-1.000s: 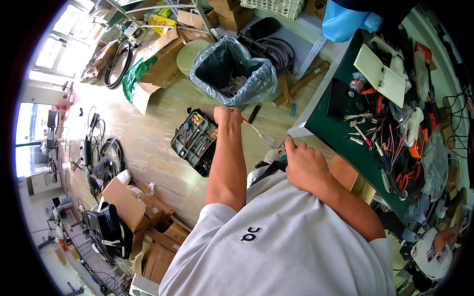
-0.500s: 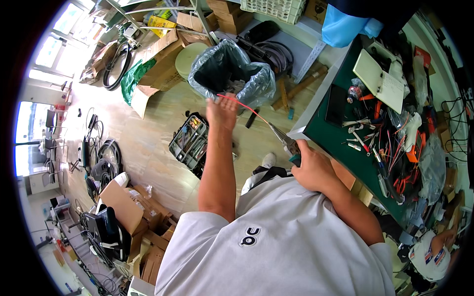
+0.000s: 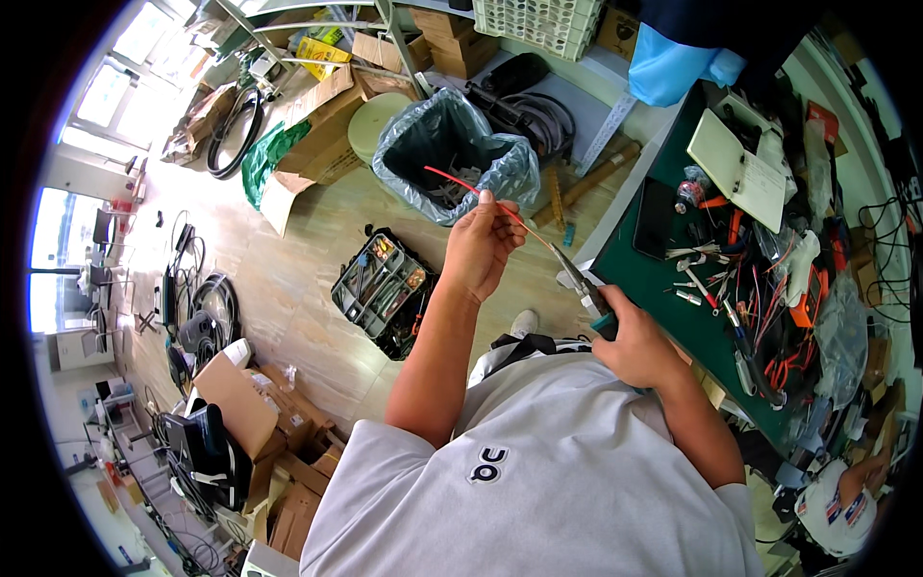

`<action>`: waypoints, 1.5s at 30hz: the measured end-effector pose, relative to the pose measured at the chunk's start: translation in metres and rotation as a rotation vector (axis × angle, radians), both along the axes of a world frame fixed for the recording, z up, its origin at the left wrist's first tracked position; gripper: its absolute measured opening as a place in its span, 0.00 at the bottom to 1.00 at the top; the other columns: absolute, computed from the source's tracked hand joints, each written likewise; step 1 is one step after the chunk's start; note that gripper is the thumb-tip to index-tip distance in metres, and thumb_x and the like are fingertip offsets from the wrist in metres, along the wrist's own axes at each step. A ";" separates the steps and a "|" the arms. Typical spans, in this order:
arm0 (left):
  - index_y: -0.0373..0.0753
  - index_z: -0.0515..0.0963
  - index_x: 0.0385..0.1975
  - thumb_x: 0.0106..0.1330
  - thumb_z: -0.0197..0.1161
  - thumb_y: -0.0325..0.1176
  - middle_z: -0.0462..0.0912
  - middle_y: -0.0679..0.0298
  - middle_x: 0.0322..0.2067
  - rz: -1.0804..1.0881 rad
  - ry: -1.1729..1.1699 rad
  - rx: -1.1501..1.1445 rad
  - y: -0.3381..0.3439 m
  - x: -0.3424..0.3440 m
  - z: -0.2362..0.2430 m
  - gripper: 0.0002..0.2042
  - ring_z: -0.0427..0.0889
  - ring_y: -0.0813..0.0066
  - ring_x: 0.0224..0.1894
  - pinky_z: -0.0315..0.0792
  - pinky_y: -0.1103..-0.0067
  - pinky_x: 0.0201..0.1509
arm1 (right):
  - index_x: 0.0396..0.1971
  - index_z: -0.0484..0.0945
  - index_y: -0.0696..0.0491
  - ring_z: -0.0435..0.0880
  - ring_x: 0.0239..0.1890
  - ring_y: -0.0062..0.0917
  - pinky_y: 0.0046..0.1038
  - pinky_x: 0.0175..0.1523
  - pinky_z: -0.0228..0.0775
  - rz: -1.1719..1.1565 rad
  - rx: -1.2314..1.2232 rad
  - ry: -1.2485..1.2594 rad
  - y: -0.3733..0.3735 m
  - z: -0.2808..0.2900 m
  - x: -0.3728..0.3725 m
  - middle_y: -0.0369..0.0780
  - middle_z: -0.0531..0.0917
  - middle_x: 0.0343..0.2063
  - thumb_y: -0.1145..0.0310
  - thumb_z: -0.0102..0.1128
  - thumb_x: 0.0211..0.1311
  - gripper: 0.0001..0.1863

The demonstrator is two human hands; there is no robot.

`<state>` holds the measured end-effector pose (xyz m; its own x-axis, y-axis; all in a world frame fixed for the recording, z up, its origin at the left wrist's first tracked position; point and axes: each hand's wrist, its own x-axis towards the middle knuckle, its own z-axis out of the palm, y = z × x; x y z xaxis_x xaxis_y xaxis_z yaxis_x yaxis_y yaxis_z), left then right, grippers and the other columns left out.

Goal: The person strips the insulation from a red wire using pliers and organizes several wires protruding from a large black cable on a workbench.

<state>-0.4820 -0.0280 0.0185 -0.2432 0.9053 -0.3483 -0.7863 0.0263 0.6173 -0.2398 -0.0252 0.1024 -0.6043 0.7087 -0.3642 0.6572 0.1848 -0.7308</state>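
Observation:
A thin red wire (image 3: 448, 177) runs from above the bin toward the pliers, and its stretch nearest the jaws looks copper-coloured. My left hand (image 3: 484, 252) pinches the wire partway along, thumb up and the other fingers curled. In my right hand (image 3: 638, 338) is a pair of long-nose pliers (image 3: 580, 288) with dark green handles, its fingers wrapped round them. The tips of the pliers meet the wire's near end; whether they clamp it is too small to tell. Just beyond my left hand stands a bin (image 3: 411, 197) lined with a grey plastic bag, with scraps inside.
An open toolbox (image 3: 385, 293) lies on the floor left of my left forearm. To the right, a green-topped workbench (image 3: 630, 274) carries loose wires, tools and an open notebook (image 3: 735, 173). Cardboard boxes (image 3: 288, 409) stand at lower left. Another person (image 3: 835, 510) is at lower right.
My left hand has moved right and down toward the pliers, from open fingers by the wire's far end to a pinch partway along it. The right hand and pliers have shifted slightly right and down.

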 end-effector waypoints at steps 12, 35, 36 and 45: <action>0.37 0.77 0.29 0.73 0.56 0.42 0.75 0.67 0.25 0.031 -0.101 -0.006 0.010 0.027 0.005 0.15 0.69 0.80 0.25 0.66 0.82 0.32 | 0.55 0.67 0.58 0.81 0.35 0.46 0.37 0.42 0.71 -0.066 -0.041 0.028 -0.005 0.006 0.031 0.52 0.81 0.32 0.73 0.58 0.48 0.29; 0.34 0.77 0.43 0.72 0.57 0.36 0.79 0.66 0.33 -0.293 0.105 0.111 0.011 0.054 0.031 0.11 0.75 0.80 0.34 0.71 0.81 0.41 | 0.55 0.68 0.58 0.80 0.41 0.39 0.33 0.45 0.72 -0.182 0.036 -0.038 -0.018 0.020 0.062 0.49 0.79 0.42 0.74 0.62 0.45 0.31; 0.33 0.76 0.47 0.71 0.58 0.34 0.79 0.66 0.34 -0.319 0.159 0.153 0.008 0.054 0.028 0.12 0.76 0.79 0.35 0.70 0.81 0.42 | 0.54 0.68 0.58 0.81 0.40 0.41 0.35 0.43 0.73 -0.145 0.222 -0.112 -0.021 0.022 0.060 0.49 0.80 0.41 0.74 0.63 0.45 0.31; 0.34 0.76 0.49 0.71 0.58 0.30 0.80 0.64 0.37 -0.263 0.124 0.235 -0.003 0.060 0.050 0.11 0.77 0.78 0.35 0.69 0.80 0.43 | 0.52 0.71 0.54 0.77 0.31 0.38 0.37 0.37 0.69 -0.105 0.796 -0.239 -0.029 0.009 0.067 0.42 0.74 0.28 0.75 0.69 0.34 0.36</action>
<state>-0.4219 -0.0310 0.0689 -0.0190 0.9942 -0.1063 -0.6900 0.0639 0.7210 -0.1725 -0.0546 0.1114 -0.4908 0.8566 0.1591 0.8203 0.5159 -0.2468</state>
